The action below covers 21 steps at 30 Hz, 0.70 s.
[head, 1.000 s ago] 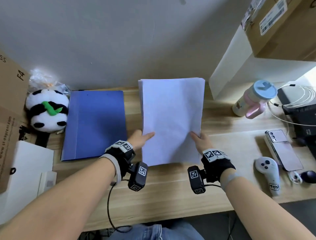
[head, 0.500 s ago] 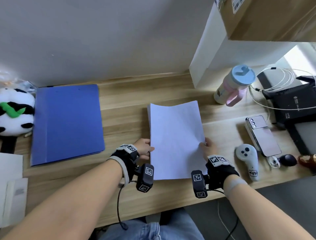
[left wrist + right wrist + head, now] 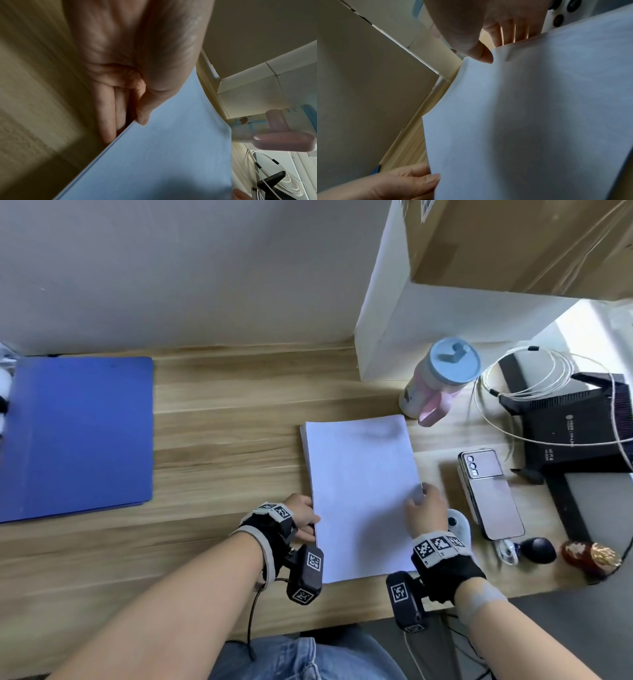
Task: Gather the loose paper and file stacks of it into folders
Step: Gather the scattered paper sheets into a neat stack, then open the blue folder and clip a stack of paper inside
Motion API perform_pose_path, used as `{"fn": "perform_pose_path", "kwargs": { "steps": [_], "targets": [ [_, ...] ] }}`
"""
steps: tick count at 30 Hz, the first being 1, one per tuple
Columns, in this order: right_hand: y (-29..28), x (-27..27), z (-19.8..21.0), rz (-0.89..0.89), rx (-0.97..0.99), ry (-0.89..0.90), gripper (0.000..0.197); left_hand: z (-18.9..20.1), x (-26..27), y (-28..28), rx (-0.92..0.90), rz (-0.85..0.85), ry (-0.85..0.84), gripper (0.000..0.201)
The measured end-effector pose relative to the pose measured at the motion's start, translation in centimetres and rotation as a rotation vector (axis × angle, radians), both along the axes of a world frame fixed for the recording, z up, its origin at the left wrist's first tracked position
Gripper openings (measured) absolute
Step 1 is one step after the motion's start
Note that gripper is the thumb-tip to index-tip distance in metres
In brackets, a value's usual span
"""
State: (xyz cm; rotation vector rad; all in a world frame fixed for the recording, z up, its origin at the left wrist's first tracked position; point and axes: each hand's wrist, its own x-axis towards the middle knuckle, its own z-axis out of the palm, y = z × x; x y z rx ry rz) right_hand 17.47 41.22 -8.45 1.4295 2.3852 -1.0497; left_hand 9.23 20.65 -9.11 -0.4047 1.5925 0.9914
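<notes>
Head view: your left hand (image 3: 301,517) and right hand (image 3: 423,508) pinch the paper stack (image 3: 359,491) by its side edges (thumbs on top) over the desk (image 3: 222,440), the blue folder (image 3: 78,436) well apart to the left.

Wooden desk (image 3: 222,440), pastel bottle (image 3: 436,381), phone (image 3: 489,494), black router (image 3: 575,433), coiled white cable (image 3: 513,378), cardboard box (image 3: 513,241)

A wooden desk (image 3: 219,440) carries a blue folder (image 3: 78,436) at left, a white paper stack (image 3: 359,491) at centre, and at right a lidded bottle (image 3: 438,381), phone (image 3: 489,494), router (image 3: 575,433) and what may be a controller (image 3: 457,523).
</notes>
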Motion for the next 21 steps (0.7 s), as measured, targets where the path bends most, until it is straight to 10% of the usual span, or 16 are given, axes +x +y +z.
{"fn": "perform_pose_path", "kwargs": {
  "steps": [10,21],
  "targets": [
    [-5.1,-5.9,1.6,0.022,-0.260,0.207,0.029,1.6,-3.7,-5.6,-0.034,0.153,0.137,0.013],
    [-22.1,-15.1,0.1,0.078,-0.675,0.018,0.032,3.6,-9.0,-21.7,-0.091,0.441,0.366,0.026]
  ]
}}
